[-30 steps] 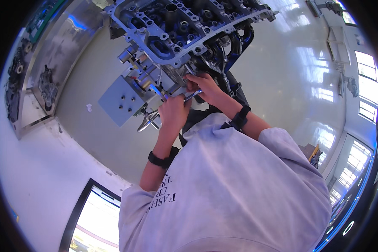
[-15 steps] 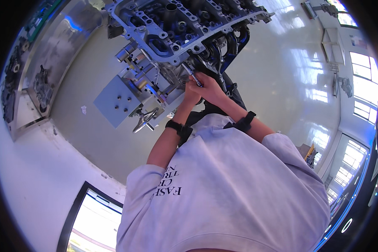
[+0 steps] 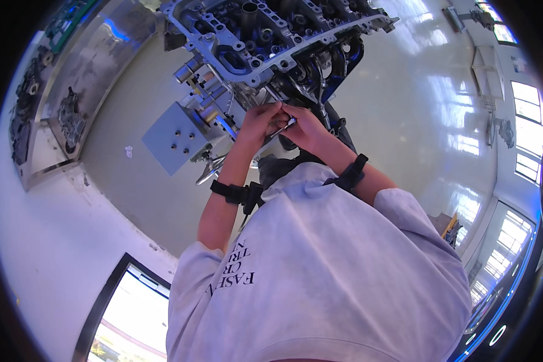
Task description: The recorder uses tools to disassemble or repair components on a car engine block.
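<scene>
The engine block [image 3: 265,63] is at the top, its open upper face showing bores and a bolt-holed rim. Just below its near edge my two hands meet. My left hand [image 3: 258,128] is closed, its fingertips touching those of my right. My right hand [image 3: 308,130] is also closed, with the fingers curled inward. Between them a slim metal hand tool [image 3: 291,122] shows its shiny end and a thin shaft slanting down to the left; its exact kind is hard to make out. A narrow metal rod [image 3: 274,94] rises from the fingers toward the block.
Left of my hands, the engine stand carries a grey square plate [image 3: 178,139] and a handwheel [image 3: 208,172]. Curved pipes [image 3: 338,69] hang under the block's right side. A metal bench [image 3: 96,78] with engine parts stands at the left. Windows line the right wall.
My left hand and forearm have shifted left and my wrists are further apart. The tool, earlier pointing up toward the block, now slants across between my hands. The view has shifted slightly.
</scene>
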A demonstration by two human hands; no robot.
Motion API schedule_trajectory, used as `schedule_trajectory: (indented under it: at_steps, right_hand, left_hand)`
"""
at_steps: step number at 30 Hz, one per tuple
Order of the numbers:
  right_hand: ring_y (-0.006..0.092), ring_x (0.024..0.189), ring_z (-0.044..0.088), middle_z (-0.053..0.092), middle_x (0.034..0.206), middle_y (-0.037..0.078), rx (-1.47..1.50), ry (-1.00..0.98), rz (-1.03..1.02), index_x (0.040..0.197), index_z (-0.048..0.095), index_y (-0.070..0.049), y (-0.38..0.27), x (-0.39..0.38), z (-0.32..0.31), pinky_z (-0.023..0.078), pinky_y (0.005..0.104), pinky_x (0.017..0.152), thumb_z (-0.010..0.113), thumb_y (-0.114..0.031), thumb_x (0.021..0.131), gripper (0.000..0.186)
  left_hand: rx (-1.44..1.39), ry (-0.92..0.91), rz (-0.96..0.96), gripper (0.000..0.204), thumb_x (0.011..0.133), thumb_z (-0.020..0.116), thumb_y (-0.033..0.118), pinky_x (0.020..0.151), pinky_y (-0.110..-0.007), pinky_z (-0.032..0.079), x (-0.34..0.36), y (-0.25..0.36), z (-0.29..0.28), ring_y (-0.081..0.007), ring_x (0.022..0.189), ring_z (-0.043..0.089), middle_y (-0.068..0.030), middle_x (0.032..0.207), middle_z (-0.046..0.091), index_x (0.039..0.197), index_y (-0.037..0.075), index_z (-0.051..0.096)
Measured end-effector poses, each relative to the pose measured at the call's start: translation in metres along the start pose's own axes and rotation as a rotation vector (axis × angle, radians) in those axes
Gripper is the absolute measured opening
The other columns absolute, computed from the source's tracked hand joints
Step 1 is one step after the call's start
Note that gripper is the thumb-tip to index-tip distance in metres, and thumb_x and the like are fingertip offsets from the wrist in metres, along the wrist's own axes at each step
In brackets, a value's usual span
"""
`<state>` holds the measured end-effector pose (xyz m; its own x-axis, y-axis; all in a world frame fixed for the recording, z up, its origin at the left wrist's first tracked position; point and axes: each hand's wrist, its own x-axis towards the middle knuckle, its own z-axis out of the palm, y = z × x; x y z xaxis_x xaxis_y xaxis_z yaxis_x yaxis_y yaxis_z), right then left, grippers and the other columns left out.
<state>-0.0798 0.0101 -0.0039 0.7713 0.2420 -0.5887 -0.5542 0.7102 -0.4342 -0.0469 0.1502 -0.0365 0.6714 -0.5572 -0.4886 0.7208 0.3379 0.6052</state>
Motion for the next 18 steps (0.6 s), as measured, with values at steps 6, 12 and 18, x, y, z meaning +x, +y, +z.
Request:
schedule_trajectory:
  at_steps: [6,12,18]
  right_hand:
    - [0.0198,0.079,0.057,0.058,0.086,0.008,-0.181,0.106,0.067,0.087,0.056,0.001,0.005,-0.020,0.002,0.046,0.0335,0.070,0.055,-0.012,0.084,0.013]
    - [0.0194,0.065,0.061,0.063,0.077,0.008,-1.437,0.171,-0.464,0.087,0.060,0.001,-0.002,-0.018,-0.009,0.048,0.0323,0.061,0.060,-0.016,0.080,0.019]
    - [0.0103,0.055,0.056,0.058,0.064,0.005,-0.961,0.087,-0.086,0.076,0.058,-0.003,0.003,-0.011,-0.013,0.043,0.0240,0.049,0.059,-0.018,0.081,0.017]
  left_hand:
    - [-0.084,0.034,-0.128,0.026,0.084,0.059,0.022,0.065,-0.029,0.048,0.008,0.013,0.006,-0.0159,0.076,0.058,-0.0051,0.083,0.059,0.094,-0.001,0.060]
    - [-0.111,0.124,-0.101,0.026,0.081,0.064,0.019,0.066,-0.029,0.047,0.005,0.010,0.015,-0.0164,0.077,0.058,-0.0059,0.085,0.059,0.095,-0.002,0.060]
    - [0.115,0.204,-0.065,0.024,0.077,0.068,0.019,0.058,-0.027,0.047,0.007,0.008,0.020,-0.0157,0.067,0.058,-0.0047,0.079,0.060,0.089,-0.001,0.063]
